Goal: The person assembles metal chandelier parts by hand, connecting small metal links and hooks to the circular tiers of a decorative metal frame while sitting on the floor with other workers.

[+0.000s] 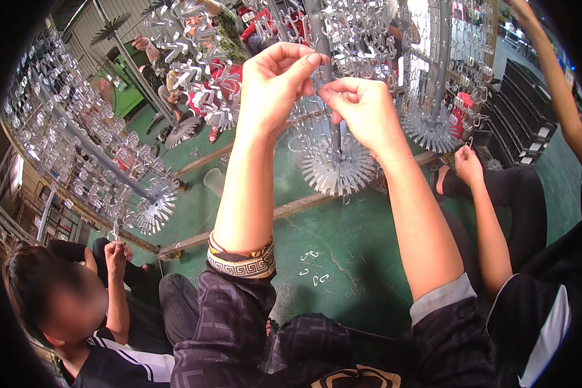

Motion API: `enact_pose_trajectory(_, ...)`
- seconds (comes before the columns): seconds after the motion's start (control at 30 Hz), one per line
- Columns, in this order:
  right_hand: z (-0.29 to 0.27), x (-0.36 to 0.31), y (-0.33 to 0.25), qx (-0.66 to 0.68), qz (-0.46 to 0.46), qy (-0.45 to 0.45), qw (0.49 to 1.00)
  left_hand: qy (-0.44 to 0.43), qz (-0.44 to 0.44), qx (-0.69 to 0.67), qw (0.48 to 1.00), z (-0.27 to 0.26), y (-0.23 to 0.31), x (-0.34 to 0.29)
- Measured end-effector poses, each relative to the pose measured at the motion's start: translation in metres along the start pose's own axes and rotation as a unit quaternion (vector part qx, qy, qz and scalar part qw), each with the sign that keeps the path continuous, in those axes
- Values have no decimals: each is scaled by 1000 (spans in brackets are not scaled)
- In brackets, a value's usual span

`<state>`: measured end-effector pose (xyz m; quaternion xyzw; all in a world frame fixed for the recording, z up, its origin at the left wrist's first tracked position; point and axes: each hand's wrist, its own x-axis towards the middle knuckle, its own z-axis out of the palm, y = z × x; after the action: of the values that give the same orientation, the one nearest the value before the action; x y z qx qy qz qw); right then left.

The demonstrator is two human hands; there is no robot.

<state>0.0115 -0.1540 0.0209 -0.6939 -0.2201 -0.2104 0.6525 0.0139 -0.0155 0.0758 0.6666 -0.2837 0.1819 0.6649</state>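
Note:
My left hand (279, 81) is raised in front of a grey upright pole (335, 137), thumb and fingers pinched together. Just to its right and slightly lower, my right hand (365, 113) is closed in a similar pinch, its fingertips close to the left ones. Whatever lies between the fingertips is too small to make out. Strings of small shiny metal hooks (362, 45) hang around the pole behind my hands. At the pole's foot sits a metal disc with a toothed rim (337, 173).
Another hook-laden rack (77, 136) leans at left; a third (430, 97) stands right. A wooden beam (297, 208) runs low across the green floor (375, 239), where loose hooks (313, 255) lie. Co-workers sit close on both sides. Black bins (520, 110) are stacked at right.

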Motion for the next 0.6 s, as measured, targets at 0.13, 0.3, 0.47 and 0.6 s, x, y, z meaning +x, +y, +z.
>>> enact_pose_trajectory(0.13, -1, 0, -4, -34, -7, 29, 999, -1, 14, 29, 1000, -1, 3, -2)
enact_pose_trajectory(0.3, 1, 2, -12, -28, -12, 78, 997, 5, 24, 50, 998, -2, 6, -7)
enact_pose_trajectory(0.47, 1, 1, -13, -45, -28, 91, 994, 17, 35, 92, 995, -1, 1, -7)
enact_pose_trajectory(0.6, 2, 1, -14, -53, -24, 84, 995, 29, 32, 92, 995, 1, 0, -7)
